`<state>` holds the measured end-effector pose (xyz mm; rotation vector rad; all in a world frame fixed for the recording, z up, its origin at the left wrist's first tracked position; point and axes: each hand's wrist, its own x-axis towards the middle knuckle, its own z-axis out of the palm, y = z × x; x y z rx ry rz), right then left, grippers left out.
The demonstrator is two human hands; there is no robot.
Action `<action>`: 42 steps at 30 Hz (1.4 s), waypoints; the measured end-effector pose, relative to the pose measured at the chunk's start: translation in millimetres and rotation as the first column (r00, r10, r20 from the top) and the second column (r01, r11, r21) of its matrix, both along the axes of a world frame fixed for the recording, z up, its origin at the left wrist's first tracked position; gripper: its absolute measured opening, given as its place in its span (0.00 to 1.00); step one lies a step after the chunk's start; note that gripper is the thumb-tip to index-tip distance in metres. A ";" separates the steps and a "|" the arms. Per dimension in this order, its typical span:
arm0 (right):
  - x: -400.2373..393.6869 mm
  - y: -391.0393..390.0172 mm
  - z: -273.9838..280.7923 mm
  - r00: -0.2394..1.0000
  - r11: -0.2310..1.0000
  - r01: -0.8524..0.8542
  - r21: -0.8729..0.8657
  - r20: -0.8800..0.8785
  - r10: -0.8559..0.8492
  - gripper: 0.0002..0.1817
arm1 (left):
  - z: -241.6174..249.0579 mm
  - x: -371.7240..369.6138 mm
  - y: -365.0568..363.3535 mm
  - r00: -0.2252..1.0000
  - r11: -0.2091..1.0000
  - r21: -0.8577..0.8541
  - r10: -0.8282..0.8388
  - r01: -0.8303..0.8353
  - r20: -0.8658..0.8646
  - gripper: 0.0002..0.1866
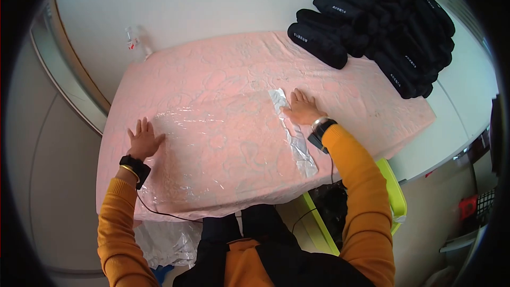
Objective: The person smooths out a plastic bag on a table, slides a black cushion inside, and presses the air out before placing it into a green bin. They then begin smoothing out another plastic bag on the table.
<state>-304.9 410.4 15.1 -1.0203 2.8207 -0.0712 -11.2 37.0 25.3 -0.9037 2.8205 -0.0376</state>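
A clear plastic bag (212, 151) lies flat on the pink patterned tablecloth (202, 74), glossy with small creases. Along its right end runs a crumpled white strip (300, 151). My left hand (143, 139) rests flat at the bag's left edge, fingers spread, holding nothing. On the other side my right hand (303, 109) lies flat with its fingers extended, the thumb side touching the white strip near its upper part. Both wrists carry a black strapped device with a cable and a bracelet.
A heap of black padded slipper-like items (377, 27) with white lettering sits at the back right. A clear bottle (132, 40) stands by the wall at the back left. Below the table's front edge are a lime-green bin (393, 191) with black contents and crumpled clear plastic (167, 242).
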 end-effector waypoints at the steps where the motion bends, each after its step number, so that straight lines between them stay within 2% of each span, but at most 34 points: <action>1: 6.2 5.0 4.9 0.998 1.000 0.022 0.002 -0.055 -0.022 0.46 | 1.4 -2.0 5.0 0.998 0.992 -0.108 -0.062 0.061 -0.007 0.46; 2: 16.0 10.2 5.5 0.997 1.000 0.031 -0.006 -0.066 -0.031 0.46 | 1.6 -4.9 11.3 0.992 0.969 -0.213 -0.127 0.123 -0.007 0.46; 4: 66.4 16.6 7.5 0.972 0.960 -0.235 -0.151 -0.061 0.228 0.44 | 7.9 -8.9 63.4 0.928 0.938 -0.082 -0.344 0.335 -0.142 0.45; 6: 102.0 15.1 -13.5 0.905 0.898 -0.419 -0.137 -0.145 0.400 0.44 | -11.0 -11.0 112.8 0.791 0.814 -0.075 -0.578 0.575 -0.200 0.46; 8: 144.7 20.4 -16.4 0.896 0.877 -0.444 -0.185 -0.076 0.438 0.46 | -12.1 -7.0 163.9 0.713 0.721 0.012 -0.682 0.693 -0.163 0.46; 13: 160.1 61.5 -39.2 0.924 0.900 -0.383 -0.209 -0.089 0.373 0.46 | -32.8 22.0 172.1 0.715 0.706 0.124 -0.670 0.697 -0.202 0.46; 15: 150.3 81.3 -39.1 0.957 0.936 -0.289 -0.199 -0.042 0.287 0.45 | -31.2 42.0 146.5 0.794 0.787 0.140 -0.569 0.601 -0.212 0.46; 17: 151.3 94.5 -34.6 0.961 0.942 -0.277 -0.190 -0.031 0.276 0.44 | -30.7 66.6 120.0 0.838 0.834 0.140 -0.501 0.534 -0.215 0.46; 19: 152.3 100.3 -26.2 0.979 0.964 -0.204 -0.172 -0.018 0.204 0.44 | -27.5 86.4 95.1 0.921 0.917 0.155 -0.338 0.369 -0.192 0.45; 20: 152.3 100.0 -25.2 0.978 0.962 -0.208 -0.175 -0.032 0.206 0.44 | -25.7 95.3 84.6 0.919 0.918 0.145 -0.338 0.369 -0.203 0.45; 22: 150.9 101.8 -31.9 0.980 0.963 -0.196 -0.184 -0.012 0.197 0.44 | -26.7 112.3 69.1 0.956 0.952 0.146 -0.246 0.270 -0.162 0.44; 32: 146.8 104.2 -33.2 0.981 0.966 -0.194 -0.168 -0.055 0.188 0.44 | -56.0 134.4 58.2 0.869 0.939 0.002 -0.317 0.343 -0.380 0.42; 35: 134.8 110.3 -38.6 0.960 0.940 -0.280 -0.193 -0.067 0.272 0.44 | -48.7 135.9 63.0 0.853 0.935 -0.009 -0.328 0.355 -0.405 0.41; 40: 92.9 126.1 -30.1 0.979 0.953 -0.205 -0.224 -0.059 0.197 0.43 | -39.4 139.8 71.5 0.841 0.928 0.008 -0.333 0.372 -0.425 0.40; 42: 63.3 134.7 -24.8 0.985 0.974 -0.174 -0.148 -0.016 0.174 0.43 | -37.0 140.6 71.3 0.835 0.921 0.014 -0.346 0.389 -0.428 0.40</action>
